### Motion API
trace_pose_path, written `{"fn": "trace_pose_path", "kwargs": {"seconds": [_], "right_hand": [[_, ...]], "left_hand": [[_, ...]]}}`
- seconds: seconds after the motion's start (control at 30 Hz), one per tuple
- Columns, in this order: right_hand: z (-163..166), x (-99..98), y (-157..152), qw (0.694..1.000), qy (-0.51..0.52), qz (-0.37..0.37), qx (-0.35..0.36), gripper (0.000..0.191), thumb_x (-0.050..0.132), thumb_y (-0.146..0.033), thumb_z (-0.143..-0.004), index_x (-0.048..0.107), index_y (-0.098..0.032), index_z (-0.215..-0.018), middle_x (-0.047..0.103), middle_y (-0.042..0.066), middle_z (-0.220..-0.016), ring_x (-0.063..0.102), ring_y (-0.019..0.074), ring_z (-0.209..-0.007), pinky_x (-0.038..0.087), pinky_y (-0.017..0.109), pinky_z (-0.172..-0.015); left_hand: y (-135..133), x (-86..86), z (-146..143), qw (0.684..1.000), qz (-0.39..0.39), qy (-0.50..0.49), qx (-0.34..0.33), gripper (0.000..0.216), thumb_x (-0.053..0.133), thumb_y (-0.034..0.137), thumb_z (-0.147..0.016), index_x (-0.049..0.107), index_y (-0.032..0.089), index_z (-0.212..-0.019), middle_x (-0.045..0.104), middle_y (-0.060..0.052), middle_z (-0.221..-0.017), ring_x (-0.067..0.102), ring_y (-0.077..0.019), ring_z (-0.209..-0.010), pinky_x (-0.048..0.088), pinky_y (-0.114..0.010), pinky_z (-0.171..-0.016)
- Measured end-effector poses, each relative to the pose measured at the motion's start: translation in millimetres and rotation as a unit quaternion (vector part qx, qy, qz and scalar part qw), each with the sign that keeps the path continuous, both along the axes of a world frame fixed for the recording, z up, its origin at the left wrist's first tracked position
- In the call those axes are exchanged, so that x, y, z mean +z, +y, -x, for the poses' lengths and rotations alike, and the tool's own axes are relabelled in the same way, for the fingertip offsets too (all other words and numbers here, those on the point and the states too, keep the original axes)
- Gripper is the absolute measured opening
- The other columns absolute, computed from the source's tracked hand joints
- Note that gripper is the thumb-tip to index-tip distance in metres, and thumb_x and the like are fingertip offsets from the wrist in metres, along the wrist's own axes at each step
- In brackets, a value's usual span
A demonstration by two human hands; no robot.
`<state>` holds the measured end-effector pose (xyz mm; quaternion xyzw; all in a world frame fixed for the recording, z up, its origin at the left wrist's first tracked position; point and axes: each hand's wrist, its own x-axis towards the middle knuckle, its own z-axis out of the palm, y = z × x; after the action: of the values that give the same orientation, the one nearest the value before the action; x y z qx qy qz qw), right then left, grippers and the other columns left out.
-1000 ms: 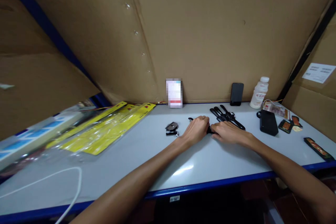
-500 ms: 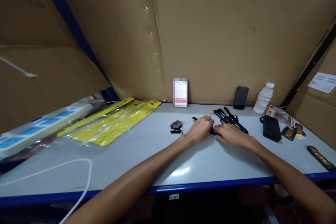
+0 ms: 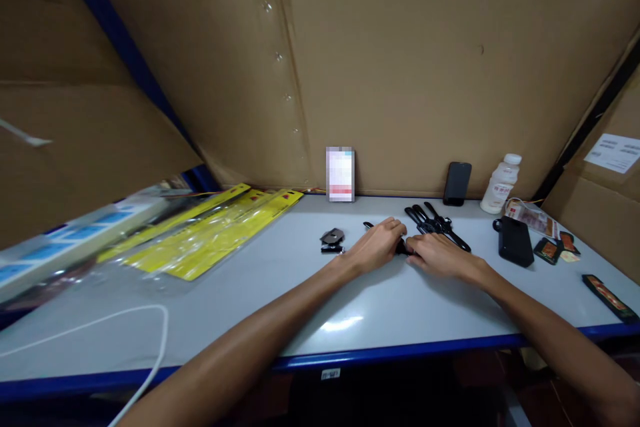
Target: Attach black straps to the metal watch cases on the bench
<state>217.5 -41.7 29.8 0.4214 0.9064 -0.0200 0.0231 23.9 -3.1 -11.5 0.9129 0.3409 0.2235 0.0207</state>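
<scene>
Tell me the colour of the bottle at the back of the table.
The bottle is white with a reddish label; head view.

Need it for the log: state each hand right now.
Left hand: closed on the black strap.
Right hand: closed on the other end of the black strap.

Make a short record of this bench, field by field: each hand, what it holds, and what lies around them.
Left hand: closed over a black strap on the table
Right hand: fingers grip the same strap
Behind hands: pile of black straps
Left of hands: small dark parts, yellow packets
Back wall: phone, white bottle
</scene>
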Motion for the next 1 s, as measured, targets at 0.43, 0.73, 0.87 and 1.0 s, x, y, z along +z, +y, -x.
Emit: {"fn": "trace_pose_path", "kwargs": {"seconds": [0.43, 0.73, 0.87, 1.0], "right_hand": [[-2.5, -2.9, 2.0, 1.000, 0.012, 0.003, -0.001, 0.017, 0.055, -0.025, -0.097, 0.066, -0.015, -0.106, 0.072, 0.012, -0.105, 0.066, 0.0237, -0.090, 0.038, 0.032, -0.071], [-2.2, -3.3, 1.7, 1.000, 0.011, -0.002, 0.000, 0.017, 0.054, -0.026, -0.097, 0.065, -0.015, -0.105, 0.072, 0.011, -0.104, 0.066, 0.0235, -0.087, 0.037, 0.032, -0.069], [-1.8, -0.5, 0.0, 1.000, 0.009, 0.003, 0.000, 0.016, 0.055, -0.024, -0.097, 0.065, -0.015, -0.105, 0.071, 0.012, -0.106, 0.066, 0.0240, -0.091, 0.038, 0.032, -0.071], [-2.0, -1.2, 0.0, 1.000, 0.010, 0.001, 0.001, 0.017, 0.055, -0.025, -0.097, 0.065, -0.015, -0.107, 0.071, 0.011, -0.104, 0.066, 0.0236, -0.091, 0.038, 0.031, -0.072]], "left_hand": [[0.0, 1.0, 3.9, 0.999, 0.039, -0.016, 0.021, 0.034, 0.045, 0.004, -0.086, 0.073, 0.020, -0.095, 0.063, -0.007, -0.087, 0.061, -0.0205, -0.085, 0.047, -0.029, -0.074], [-5.2, 2.9, 2.8, 0.999, 0.026, -0.018, -0.015, 0.026, 0.046, 0.009, -0.090, 0.071, 0.018, -0.087, 0.065, -0.008, -0.092, 0.059, -0.0216, -0.092, 0.050, -0.033, -0.082], [-2.2, 0.1, 1.4, 0.998, 0.035, -0.050, 0.002, 0.033, 0.046, 0.001, -0.086, 0.070, 0.017, -0.102, 0.067, -0.008, -0.097, 0.060, -0.0208, -0.095, 0.050, -0.033, -0.085], [-3.3, 0.4, 1.3, 0.999, 0.023, -0.036, 0.023, 0.032, 0.047, 0.000, -0.081, 0.072, 0.019, -0.086, 0.064, -0.008, -0.095, 0.059, -0.0210, -0.093, 0.049, -0.031, -0.080]]}}
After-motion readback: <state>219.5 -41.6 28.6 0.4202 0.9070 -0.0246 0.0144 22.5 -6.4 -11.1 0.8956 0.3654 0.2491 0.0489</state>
